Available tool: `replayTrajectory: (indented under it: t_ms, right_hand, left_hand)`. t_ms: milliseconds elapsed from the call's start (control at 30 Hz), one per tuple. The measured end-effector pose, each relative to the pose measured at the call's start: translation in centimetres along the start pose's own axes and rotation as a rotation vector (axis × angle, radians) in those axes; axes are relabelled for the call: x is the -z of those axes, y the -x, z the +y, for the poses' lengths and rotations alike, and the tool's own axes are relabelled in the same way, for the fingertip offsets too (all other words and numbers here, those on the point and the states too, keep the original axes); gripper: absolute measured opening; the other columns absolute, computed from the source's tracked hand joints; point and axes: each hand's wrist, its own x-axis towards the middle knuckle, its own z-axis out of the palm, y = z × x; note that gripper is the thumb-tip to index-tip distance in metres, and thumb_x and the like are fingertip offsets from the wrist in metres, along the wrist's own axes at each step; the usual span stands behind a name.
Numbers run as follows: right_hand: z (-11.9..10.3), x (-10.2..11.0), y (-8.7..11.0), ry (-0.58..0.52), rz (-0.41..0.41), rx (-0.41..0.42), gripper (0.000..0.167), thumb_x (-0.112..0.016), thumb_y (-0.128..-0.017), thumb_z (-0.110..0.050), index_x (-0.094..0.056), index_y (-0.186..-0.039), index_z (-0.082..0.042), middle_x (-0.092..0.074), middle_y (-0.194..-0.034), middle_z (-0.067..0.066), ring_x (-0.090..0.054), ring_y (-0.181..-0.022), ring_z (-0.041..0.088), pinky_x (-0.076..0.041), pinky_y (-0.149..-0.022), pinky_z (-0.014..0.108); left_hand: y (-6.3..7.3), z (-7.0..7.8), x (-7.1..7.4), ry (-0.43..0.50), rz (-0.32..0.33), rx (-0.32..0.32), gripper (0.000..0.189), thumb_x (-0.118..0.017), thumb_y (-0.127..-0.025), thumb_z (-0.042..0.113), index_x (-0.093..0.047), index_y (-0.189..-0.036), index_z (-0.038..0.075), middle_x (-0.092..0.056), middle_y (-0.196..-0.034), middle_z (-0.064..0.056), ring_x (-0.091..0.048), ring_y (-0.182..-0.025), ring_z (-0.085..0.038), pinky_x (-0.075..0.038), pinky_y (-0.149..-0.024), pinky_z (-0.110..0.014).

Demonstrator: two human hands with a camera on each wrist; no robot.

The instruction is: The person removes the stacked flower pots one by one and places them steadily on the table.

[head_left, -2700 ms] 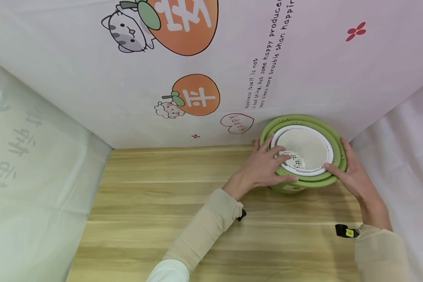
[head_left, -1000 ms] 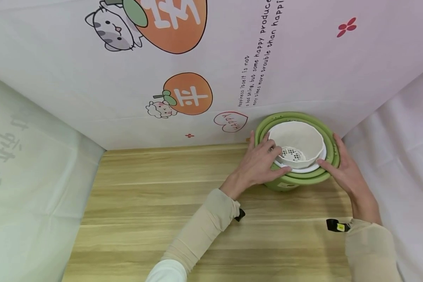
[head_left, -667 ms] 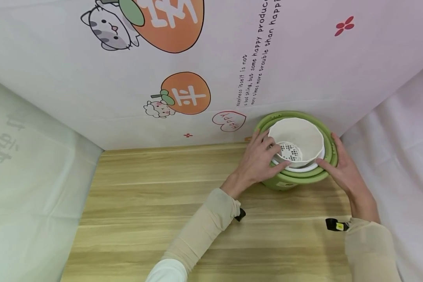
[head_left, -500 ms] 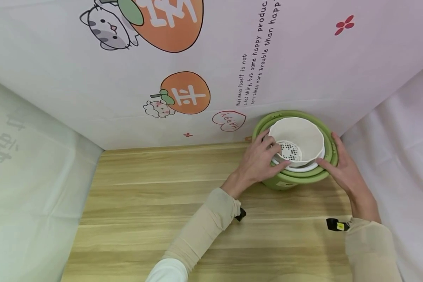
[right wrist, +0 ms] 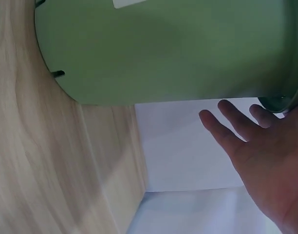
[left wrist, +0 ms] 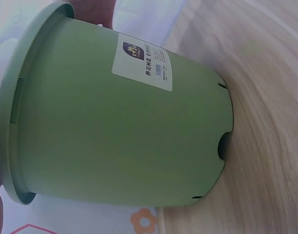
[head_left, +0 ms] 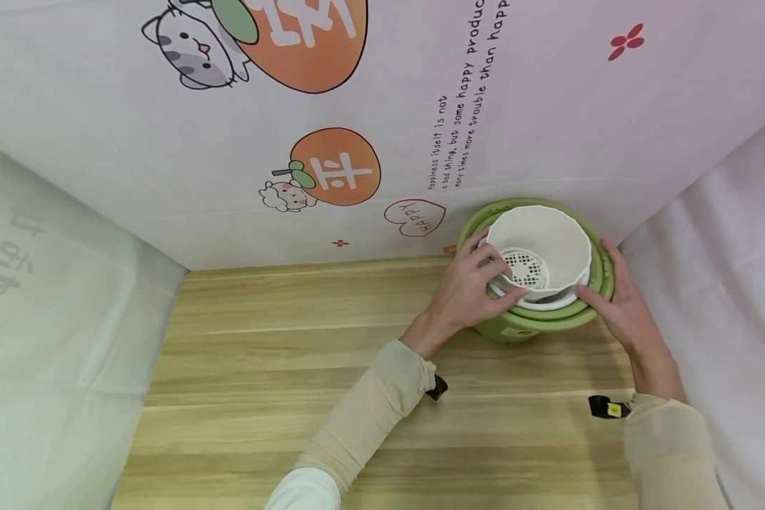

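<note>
A stack of nested flower pots stands on the wooden table, with a green pot [head_left: 535,324] outermost and more green rims inside it. Above a white rim [head_left: 548,305], a cream-white pot [head_left: 554,244] with a perforated bottom sits raised and slightly tilted in the stack. The left hand [head_left: 467,287] grips this cream-white pot at its left side, fingers over the rim and thumb at the front edge. On the right, the right hand [head_left: 627,308] holds the green rims, its thumb near the white rim. The right wrist view shows several fingers [right wrist: 236,122] beside the green wall.
Behind the pots rises a white printed cloth [head_left: 535,127], close to the green rim. White cloth [head_left: 714,234] also hangs on the right, and a pale one [head_left: 57,283] on the left. The wooden tabletop [head_left: 280,368] stretches left and forward of the stack. A label [left wrist: 144,63] marks the green pot.
The cream-white pot has risen out of the stack, from lying within the white rim to standing above it. The left hand has come up with it; the right hand stays on the green rims.
</note>
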Motion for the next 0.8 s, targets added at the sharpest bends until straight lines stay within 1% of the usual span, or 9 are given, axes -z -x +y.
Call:
replayTrajectory:
  t_ms: [100, 133, 167, 267, 367, 433, 500, 667, 800]
  right_hand:
    - [0.4, -0.4, -0.1, -0.04, 0.025, 0.044, 0.085, -0.064, -0.095, -0.02, -0.01, -0.16, -0.031, -0.017, -0.163, 0.016, -0.029, -0.14, 0.013, -0.02, -0.11, 0.01]
    - [0.5, -0.5, -0.2, -0.054, 0.03, 0.059, 0.084, -0.064, -0.095, -0.018, -0.011, -0.16, -0.029, -0.018, -0.162, 0.016, -0.031, -0.138, 0.01, -0.021, -0.106, 0.005]
    - [0.7, -0.5, -0.2, -0.065, 0.033, 0.075, 0.083, -0.063, -0.095, -0.015, -0.012, -0.16, -0.028, -0.02, -0.162, 0.016, -0.032, -0.136, 0.009, -0.023, -0.104, 0.003]
    - [0.9, -0.6, -0.3, -0.109, 0.031, 0.106, 0.081, -0.062, -0.095, -0.009, -0.015, -0.159, -0.025, -0.023, -0.16, 0.014, -0.034, -0.134, 0.007, -0.025, -0.103, 0.003]
    - [1.2, -0.4, -0.3, -0.219, 0.017, 0.121, 0.08, -0.06, -0.093, 0.0, -0.019, -0.158, -0.023, -0.027, -0.155, 0.011, -0.038, -0.13, 0.01, -0.03, -0.101, 0.006]
    - [1.3, -0.3, -0.4, -0.295, 0.005, 0.128, 0.079, -0.059, -0.092, 0.005, -0.022, -0.157, -0.021, -0.029, -0.151, 0.008, -0.04, -0.126, 0.01, -0.034, -0.099, 0.008]
    - [1.5, -0.1, -0.5, -0.351, -0.005, 0.129, 0.079, -0.059, -0.091, 0.008, -0.025, -0.156, -0.02, -0.029, -0.15, 0.006, -0.04, -0.124, 0.01, -0.034, -0.097, 0.008]
    - [1.6, 0.1, -0.7, -0.376, -0.016, 0.126, 0.08, -0.06, -0.089, 0.009, -0.027, -0.156, -0.021, -0.028, -0.151, 0.005, -0.038, -0.126, 0.011, -0.033, -0.097, 0.008]
    - [1.6, 0.0, -0.8, -0.42, -0.015, 0.138, 0.079, -0.059, -0.088, 0.011, -0.028, -0.155, -0.019, -0.031, -0.148, 0.003, -0.041, -0.123, 0.01, -0.036, -0.095, 0.009]
  left_hand:
    - [0.0, 0.0, 0.1, 0.029, 0.039, 0.001, 0.031, -0.079, -0.08, 0.043, -0.071, -0.077, 0.014, -0.059, -0.087, 0.003, -0.061, -0.106, -0.017, -0.025, -0.121, -0.037]
    - [0.0, 0.0, 0.1, 0.036, 0.048, 0.001, 0.03, -0.08, -0.079, 0.043, -0.071, -0.077, 0.014, -0.059, -0.087, 0.003, -0.061, -0.106, -0.017, -0.026, -0.121, -0.037]
    - [0.0, 0.0, 0.2, 0.042, 0.053, 0.001, 0.03, -0.08, -0.079, 0.043, -0.071, -0.077, 0.014, -0.06, -0.087, 0.003, -0.061, -0.105, -0.016, -0.026, -0.121, -0.037]
    - [-0.1, 0.1, 0.3, 0.062, 0.059, 0.001, 0.029, -0.081, -0.078, 0.042, -0.071, -0.077, 0.014, -0.061, -0.09, 0.002, -0.061, -0.109, -0.017, -0.025, -0.121, -0.036]
    - [-0.2, 0.1, 0.4, 0.088, 0.062, 0.012, 0.03, -0.083, -0.077, 0.041, -0.071, -0.078, 0.013, -0.06, -0.096, 0.0, -0.058, -0.119, -0.022, -0.026, -0.12, -0.033]
    - [-0.2, 0.2, 0.4, 0.106, 0.065, 0.026, 0.031, -0.084, -0.076, 0.04, -0.071, -0.079, 0.012, -0.06, -0.099, -0.001, -0.053, -0.128, -0.027, -0.026, -0.12, -0.03]
    - [-0.2, 0.2, 0.4, 0.12, 0.068, 0.038, 0.031, -0.085, -0.075, 0.04, -0.071, -0.08, 0.012, -0.059, -0.1, -0.002, -0.049, -0.134, -0.03, -0.027, -0.119, -0.027]
    - [-0.1, 0.3, 0.4, 0.137, 0.071, 0.062, 0.031, -0.085, -0.074, 0.038, -0.07, -0.082, 0.012, -0.059, -0.101, -0.002, -0.045, -0.137, -0.031, -0.028, -0.118, -0.025]
    - [-0.2, 0.3, 0.5, 0.143, 0.085, 0.054, 0.032, -0.086, -0.074, 0.038, -0.07, -0.083, 0.011, -0.058, -0.101, -0.002, -0.046, -0.136, -0.031, -0.028, -0.118, -0.026]
